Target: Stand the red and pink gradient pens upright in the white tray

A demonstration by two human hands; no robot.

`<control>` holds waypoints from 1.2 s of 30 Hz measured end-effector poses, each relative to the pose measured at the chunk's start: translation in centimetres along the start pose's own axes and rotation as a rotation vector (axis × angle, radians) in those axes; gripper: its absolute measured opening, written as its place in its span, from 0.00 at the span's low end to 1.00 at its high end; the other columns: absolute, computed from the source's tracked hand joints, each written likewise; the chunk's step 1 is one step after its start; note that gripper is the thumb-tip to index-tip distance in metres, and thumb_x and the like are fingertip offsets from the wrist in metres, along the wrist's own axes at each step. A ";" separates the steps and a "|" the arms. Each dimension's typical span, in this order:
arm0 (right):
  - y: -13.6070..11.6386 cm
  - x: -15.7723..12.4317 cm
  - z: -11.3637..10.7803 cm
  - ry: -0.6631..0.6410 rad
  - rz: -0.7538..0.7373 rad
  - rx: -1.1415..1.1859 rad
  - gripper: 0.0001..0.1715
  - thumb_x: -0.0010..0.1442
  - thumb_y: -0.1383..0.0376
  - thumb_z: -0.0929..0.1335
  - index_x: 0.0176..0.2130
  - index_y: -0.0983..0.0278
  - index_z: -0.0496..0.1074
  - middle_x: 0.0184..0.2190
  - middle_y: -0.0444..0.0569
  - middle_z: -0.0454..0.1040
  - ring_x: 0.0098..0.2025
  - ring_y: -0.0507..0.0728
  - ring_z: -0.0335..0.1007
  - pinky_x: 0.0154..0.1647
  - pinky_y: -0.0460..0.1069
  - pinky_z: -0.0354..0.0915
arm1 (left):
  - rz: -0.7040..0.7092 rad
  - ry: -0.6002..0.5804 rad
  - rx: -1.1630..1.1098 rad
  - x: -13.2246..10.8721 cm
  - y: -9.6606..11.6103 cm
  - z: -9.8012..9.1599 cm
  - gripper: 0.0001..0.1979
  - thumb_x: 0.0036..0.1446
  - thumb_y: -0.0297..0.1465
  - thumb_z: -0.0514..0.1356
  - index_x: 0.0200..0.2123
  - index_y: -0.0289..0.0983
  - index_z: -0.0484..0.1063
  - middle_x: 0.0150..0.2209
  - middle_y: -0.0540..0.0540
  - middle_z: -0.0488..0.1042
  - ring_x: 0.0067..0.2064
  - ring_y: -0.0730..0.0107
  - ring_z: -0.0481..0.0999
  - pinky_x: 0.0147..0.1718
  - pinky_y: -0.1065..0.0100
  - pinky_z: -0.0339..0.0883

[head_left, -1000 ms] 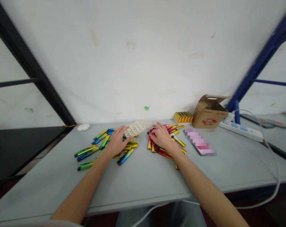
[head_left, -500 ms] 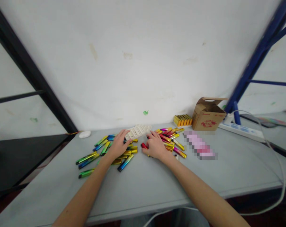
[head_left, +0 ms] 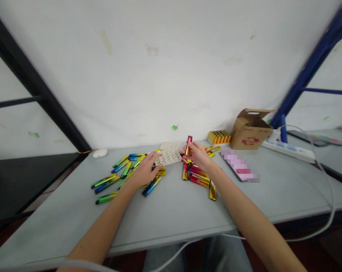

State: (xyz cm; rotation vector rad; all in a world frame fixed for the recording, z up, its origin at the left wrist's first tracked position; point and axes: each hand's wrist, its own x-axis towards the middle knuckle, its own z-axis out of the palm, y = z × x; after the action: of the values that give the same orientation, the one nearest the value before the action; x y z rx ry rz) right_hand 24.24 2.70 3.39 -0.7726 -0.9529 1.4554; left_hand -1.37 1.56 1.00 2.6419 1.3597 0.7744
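Note:
Held upright between my right hand's [head_left: 198, 155] thumb and fingers is a slim shiny red tube [head_left: 189, 145] that looks like a lighter. My left hand [head_left: 145, 169] is open, palm down, with fingers spread at the left edge of a cream tray [head_left: 172, 156] full of holes. Blue, green and gold lighters [head_left: 127, 169] lie around and partly under that hand and forearm. Below my right hand is a loose pile of red, pink and gold lighters [head_left: 198, 180], partly hidden by the wrist. A gold lighter [head_left: 213, 190] lies beside my right forearm.
An upright block of orange pieces [head_left: 219, 137] stands by the wall, beside an open cardboard box [head_left: 251, 132]. Right of the pile is a phone-like pink item [head_left: 239, 166], blurred out. A power strip [head_left: 291, 150] and white cable [head_left: 331, 211] lie right; a white case [head_left: 100, 153] left.
My right hand has risen from the pile with the red lighter, and several lighters beneath have shifted toward me. My left hand has stayed near the tray, its fingers more spread.

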 end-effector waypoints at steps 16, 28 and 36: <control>0.3 0.0 -0.6 -0.270 0.260 0.159 0.13 0.54 0.63 0.64 0.40 0.65 0.70 0.19 0.39 0.62 0.17 0.47 0.50 0.17 0.43 0.44 | 0.004 -0.098 0.012 -0.2 0.9 -0.2 0.25 0.64 0.43 0.49 0.58 0.36 0.66 0.61 0.36 0.65 0.63 0.55 0.63 0.62 0.50 0.55; -0.3 -0.8 0.3 -0.349 0.312 0.289 0.10 0.54 0.64 0.64 0.38 0.64 0.68 0.20 0.39 0.62 0.16 0.46 0.44 0.14 0.41 0.40 | 0.010 -0.076 -0.023 -0.3 0.8 -0.2 0.24 0.63 0.43 0.50 0.56 0.37 0.68 0.60 0.37 0.67 0.62 0.54 0.65 0.61 0.51 0.57; -0.6 -1.8 0.7 -0.355 0.267 0.307 0.10 0.59 0.59 0.69 0.37 0.62 0.66 0.27 0.40 0.64 0.22 0.46 0.56 0.17 0.40 0.51 | 0.011 -0.059 -0.016 -0.3 0.6 0.1 0.24 0.63 0.43 0.50 0.56 0.36 0.68 0.60 0.36 0.67 0.62 0.54 0.65 0.61 0.50 0.57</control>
State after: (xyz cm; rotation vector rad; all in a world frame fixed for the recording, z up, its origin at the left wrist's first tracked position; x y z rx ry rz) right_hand 24.06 0.82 4.09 -0.4316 -0.8796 1.9643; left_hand -1.00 0.98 0.96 2.6403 1.3195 0.7002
